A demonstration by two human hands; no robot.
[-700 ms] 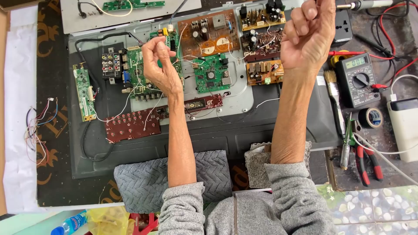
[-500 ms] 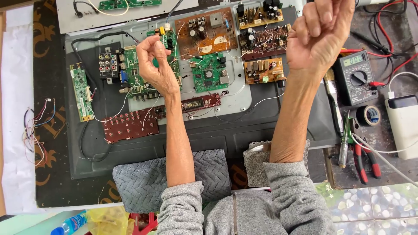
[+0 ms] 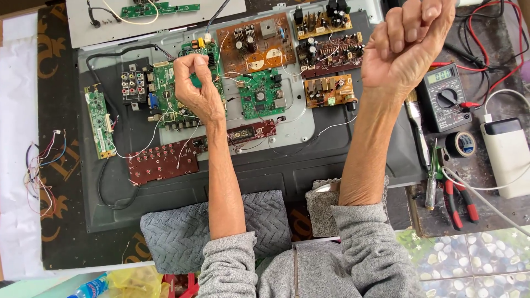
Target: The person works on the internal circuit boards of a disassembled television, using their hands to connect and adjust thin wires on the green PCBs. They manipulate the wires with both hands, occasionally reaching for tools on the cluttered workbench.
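The opened back of a flat television point(image 3: 182, 190) fills most of the bench, its grey metal plate point(image 3: 298, 132) carrying a spread of circuit boards, and a dark mat point(image 3: 61, 237) lies under it all. Both forearms are raised over this. The right hand point(image 3: 406, 47), up at about one o'clock from the plate's middle, is curled into a loose fist with the fingers together; whether anything is pinched inside it I cannot tell. The left hand point(image 3: 200, 88) hovers over the green main board point(image 3: 165, 99) at about ten o'clock, thumb and forefinger closed together as if on something fine; a thin white wire point(image 3: 190, 138) trails down from just under that hand toward the dark red strip board point(image 3: 165, 163) at seven o'clock, though the pinch itself is too small to make out. If a thread or wire is being drawn out between the two hands, it looks wise to keep it clear of the brown power board point(image 3: 256, 44) at twelve o'clock, whose tall parts could snag it, and to pull evenly so the solder joints on the strip board are not strained. Off to three o'clock sit a multimeter point(image 3: 444, 96), a roll of black tape point(image 3: 461, 144), red-handled pliers point(image 3: 458, 201) and a small brush point(image 3: 417, 127), all well apart from the hands. A bundle of loose coloured wires point(image 3: 38, 171) lies at nine o'clock on white paper.
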